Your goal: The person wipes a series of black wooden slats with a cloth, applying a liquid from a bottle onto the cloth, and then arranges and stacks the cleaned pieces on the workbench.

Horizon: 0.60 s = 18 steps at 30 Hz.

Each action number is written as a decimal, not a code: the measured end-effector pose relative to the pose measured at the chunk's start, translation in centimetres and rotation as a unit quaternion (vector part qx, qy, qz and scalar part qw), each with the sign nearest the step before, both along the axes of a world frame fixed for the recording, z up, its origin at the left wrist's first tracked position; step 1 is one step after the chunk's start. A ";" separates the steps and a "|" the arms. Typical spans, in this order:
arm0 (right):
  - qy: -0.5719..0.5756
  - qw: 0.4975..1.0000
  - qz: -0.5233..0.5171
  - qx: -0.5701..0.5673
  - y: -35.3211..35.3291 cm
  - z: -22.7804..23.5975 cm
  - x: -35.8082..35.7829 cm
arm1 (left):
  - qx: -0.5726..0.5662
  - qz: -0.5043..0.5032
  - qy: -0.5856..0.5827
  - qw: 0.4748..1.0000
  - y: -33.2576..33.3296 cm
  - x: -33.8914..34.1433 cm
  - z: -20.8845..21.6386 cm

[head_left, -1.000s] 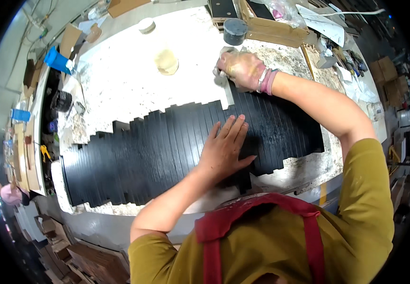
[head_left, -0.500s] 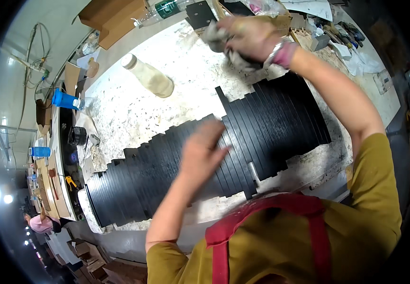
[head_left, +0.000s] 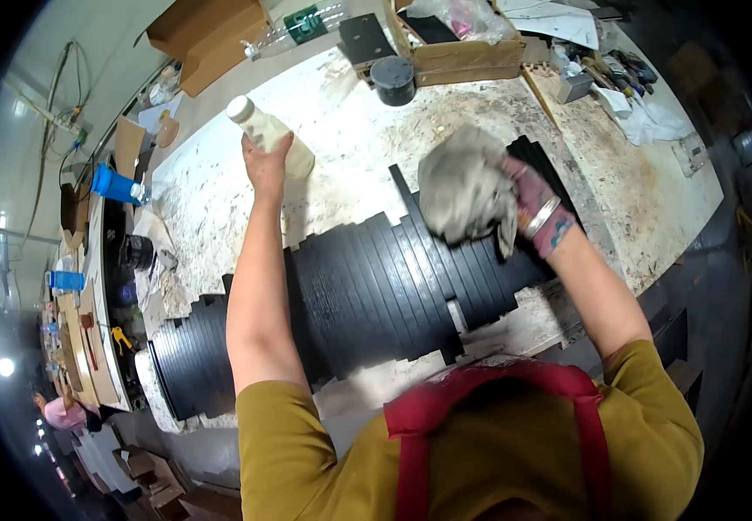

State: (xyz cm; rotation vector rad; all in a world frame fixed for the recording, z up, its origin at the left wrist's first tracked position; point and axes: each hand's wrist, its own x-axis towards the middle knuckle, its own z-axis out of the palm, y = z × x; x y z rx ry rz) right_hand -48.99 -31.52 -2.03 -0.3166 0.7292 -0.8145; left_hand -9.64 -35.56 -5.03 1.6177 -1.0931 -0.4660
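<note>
Left grip [head_left: 267, 162] holds one bottle [head_left: 270, 127]; right grip [head_left: 532, 198], one rag [head_left: 465, 184].

1. Cardboard box [head_left: 473, 63]: clear plastic bag [head_left: 482, 17] inside.
2. Round black tub [head_left: 392, 81]: just left of box.
3. Green-labelled clear bottle [head_left: 306, 24]: lying left of box.
4. Hand tools [head_left: 626, 71]: piled right of box.
5. Blue container [head_left: 113, 182]: well left of box.

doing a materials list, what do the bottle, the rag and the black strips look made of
Bottle: probably plastic, with a cloudy, pale body. Rag: seemingly fabric, matte, with soft crumpled folds. Black strips: satin sheen catching light; plastic or painted wood, unclear.
</note>
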 end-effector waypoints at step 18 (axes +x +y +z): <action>-0.142 0.989 -0.033 -0.029 5.0 0.9 0.2 | -0.150 -0.172 -0.677 0.700 8.8 -11.8 10.1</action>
